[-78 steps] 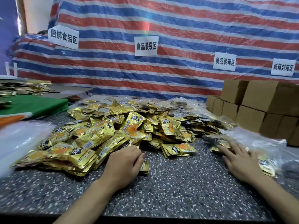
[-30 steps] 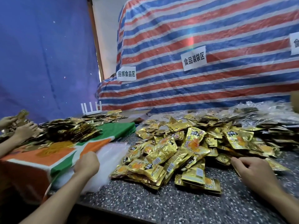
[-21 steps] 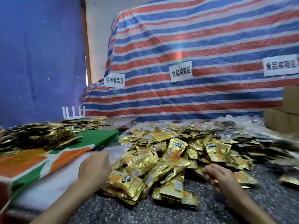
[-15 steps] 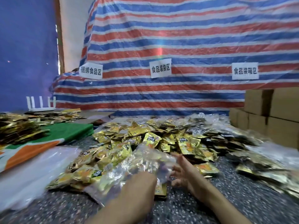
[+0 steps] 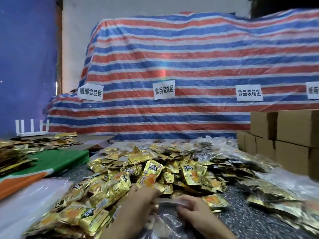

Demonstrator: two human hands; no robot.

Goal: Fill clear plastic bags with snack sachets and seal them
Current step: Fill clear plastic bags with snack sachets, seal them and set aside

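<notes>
Left hand (image 5: 138,199) and right hand (image 5: 195,209) grip the top edge of a clear bag (image 5: 165,221) in front of the sachet pile (image 5: 155,169).
A striped tarp (image 5: 189,54) with paper signs (image 5: 164,89) fills the back, and boxes (image 5: 293,135) are stacked at the right. The speckled table (image 5: 241,219) carries the pile, which crowds in just beyond the hands. Packed bags (image 5: 269,199) lie to its right, a green-and-orange cloth (image 5: 51,161) and pale plastic (image 5: 25,209) to its left, and a white router (image 5: 32,130) at far left. The bag lies between the forearms, its edge strip stretched between both hands' curled fingers. It is too blurred to show any contents.
</notes>
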